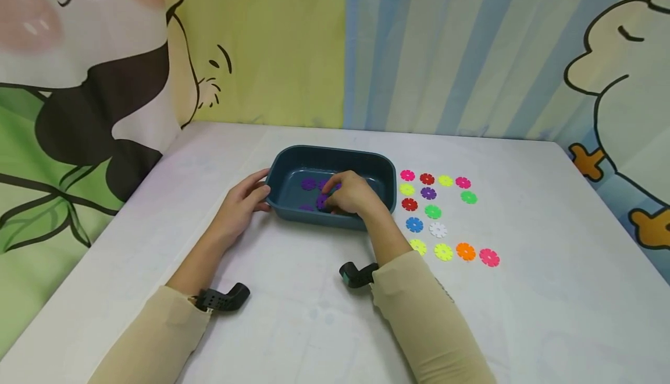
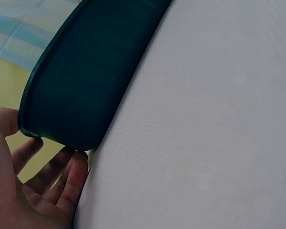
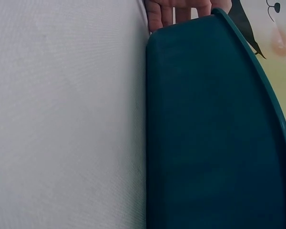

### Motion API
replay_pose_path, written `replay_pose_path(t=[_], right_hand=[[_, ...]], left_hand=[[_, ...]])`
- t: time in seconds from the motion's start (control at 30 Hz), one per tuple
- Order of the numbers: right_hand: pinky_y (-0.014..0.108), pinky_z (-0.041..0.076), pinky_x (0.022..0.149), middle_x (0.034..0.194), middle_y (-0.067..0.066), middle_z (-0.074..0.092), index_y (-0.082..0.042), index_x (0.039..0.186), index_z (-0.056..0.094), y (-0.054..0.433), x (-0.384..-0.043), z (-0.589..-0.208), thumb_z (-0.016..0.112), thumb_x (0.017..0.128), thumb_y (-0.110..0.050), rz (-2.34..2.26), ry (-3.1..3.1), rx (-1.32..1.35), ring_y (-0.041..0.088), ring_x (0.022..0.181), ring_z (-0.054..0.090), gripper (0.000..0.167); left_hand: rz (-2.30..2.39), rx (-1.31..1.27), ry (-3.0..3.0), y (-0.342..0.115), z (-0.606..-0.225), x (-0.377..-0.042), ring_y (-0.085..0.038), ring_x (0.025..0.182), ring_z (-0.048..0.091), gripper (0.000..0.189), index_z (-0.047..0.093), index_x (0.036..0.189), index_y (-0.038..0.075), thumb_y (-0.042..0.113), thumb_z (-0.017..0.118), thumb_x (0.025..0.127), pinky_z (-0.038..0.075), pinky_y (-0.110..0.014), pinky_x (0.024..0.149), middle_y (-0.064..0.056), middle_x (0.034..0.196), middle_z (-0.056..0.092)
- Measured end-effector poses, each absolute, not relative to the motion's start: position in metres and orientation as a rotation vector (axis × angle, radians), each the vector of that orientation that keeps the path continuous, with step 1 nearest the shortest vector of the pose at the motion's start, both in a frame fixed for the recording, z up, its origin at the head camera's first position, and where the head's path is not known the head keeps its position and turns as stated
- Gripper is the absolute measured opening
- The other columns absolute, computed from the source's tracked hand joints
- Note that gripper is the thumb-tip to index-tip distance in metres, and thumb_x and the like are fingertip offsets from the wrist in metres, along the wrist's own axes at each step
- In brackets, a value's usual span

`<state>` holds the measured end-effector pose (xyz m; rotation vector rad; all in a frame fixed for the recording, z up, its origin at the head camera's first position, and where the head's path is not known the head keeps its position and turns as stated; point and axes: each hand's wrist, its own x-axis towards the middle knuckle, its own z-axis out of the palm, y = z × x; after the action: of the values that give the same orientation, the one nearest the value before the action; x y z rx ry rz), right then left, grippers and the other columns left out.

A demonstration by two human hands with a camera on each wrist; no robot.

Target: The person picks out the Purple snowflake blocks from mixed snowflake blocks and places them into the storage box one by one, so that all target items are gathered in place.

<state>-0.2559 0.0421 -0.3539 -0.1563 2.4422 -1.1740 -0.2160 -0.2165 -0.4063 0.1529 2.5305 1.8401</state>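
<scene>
A dark teal plastic bin point(image 1: 335, 152) stands on the white-covered table. Several purple notched discs point(image 1: 309, 184), flower-shaped, lie on its floor. My left hand point(image 1: 238, 206) rests against the bin's left end, thumb at the rim; in the left wrist view its fingertips point(image 2: 78, 160) touch the lower end wall. Over the front wall, my right hand point(image 1: 349, 194) reaches inside with bent fingers, fingertips down among the purple discs. I cannot tell whether it pinches one. In the right wrist view the bin's outer wall hides that hand.
Right of the bin, notched discs lie spread in loose rows, among them a blue disc point(image 1: 414, 224), a white disc point(image 1: 438, 230), an orange disc point(image 1: 465, 251) and a purple disc point(image 1: 428, 193). A printed cloth backdrop point(image 1: 445, 46) hangs behind the table.
</scene>
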Motion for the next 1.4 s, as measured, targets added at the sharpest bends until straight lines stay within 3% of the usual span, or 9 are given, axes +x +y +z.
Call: replay_pose_path(t=[0.4,0.57,0.8,0.97,1.2,1.4], right_hand=[[0.027,0.052,0.072,0.105,0.01,0.069,-0.012,0.116,0.073,0.041,-0.256,-0.354,0.075,0.093,-0.011,-1.116,2.463,-0.174,0.016,0.071,0.066,0.023],[0.024,0.056,0.069,0.111,0.012,0.068,-0.01,0.118,0.073,0.042,-0.256,-0.355,0.074,0.094,-0.01,-1.207,2.429,-0.174,0.015,0.069,0.068,0.024],[0.027,0.061,0.065,0.096,0.013,0.069,-0.01,0.122,0.071,0.047,-0.253,-0.353,0.072,0.096,-0.014,-1.388,2.399,-0.217,0.02,0.07,0.068,0.026],[0.03,0.061,0.065,0.097,0.016,0.07,-0.01,0.127,0.069,0.054,-0.25,-0.349,0.071,0.098,-0.017,-1.498,2.412,-0.306,0.024,0.072,0.068,0.03],[0.044,0.062,0.068,0.095,0.017,0.069,-0.015,0.127,0.069,0.066,-0.246,-0.337,0.07,0.098,-0.02,-1.655,2.345,-0.538,0.032,0.076,0.066,0.029],[0.038,0.061,0.067,0.095,0.019,0.069,-0.018,0.123,0.07,0.077,-0.243,-0.33,0.071,0.097,-0.022,-1.69,2.324,-0.543,0.031,0.076,0.064,0.027]], left_hand=[[1.825,0.151,2.542,-0.216,-0.405,-0.215,-0.007,0.101,0.066,0.053,0.04,0.16,0.015,0.03,0.049,0.11,0.058,-0.018,0.088,-0.022,0.146,0.056],[1.841,0.159,2.529,-0.217,-0.407,-0.216,-0.007,0.101,0.065,0.052,0.041,0.159,0.015,0.029,0.049,0.11,0.058,-0.018,0.087,-0.022,0.147,0.056],[1.853,0.157,2.519,-0.216,-0.405,-0.215,-0.007,0.102,0.065,0.053,0.04,0.16,0.014,0.029,0.049,0.11,0.057,-0.017,0.086,-0.022,0.149,0.055],[1.857,0.164,2.52,-0.214,-0.403,-0.214,-0.007,0.102,0.065,0.053,0.041,0.159,0.013,0.028,0.049,0.11,0.057,-0.017,0.087,-0.023,0.147,0.055],[1.853,0.144,2.524,-0.214,-0.401,-0.214,-0.004,0.096,0.066,0.052,0.041,0.159,0.013,0.027,0.049,0.11,0.057,-0.016,0.086,-0.024,0.145,0.056],[1.829,0.139,2.526,-0.216,-0.403,-0.215,-0.005,0.099,0.065,0.053,0.04,0.16,0.014,0.028,0.048,0.11,0.057,-0.016,0.087,-0.023,0.147,0.055]])
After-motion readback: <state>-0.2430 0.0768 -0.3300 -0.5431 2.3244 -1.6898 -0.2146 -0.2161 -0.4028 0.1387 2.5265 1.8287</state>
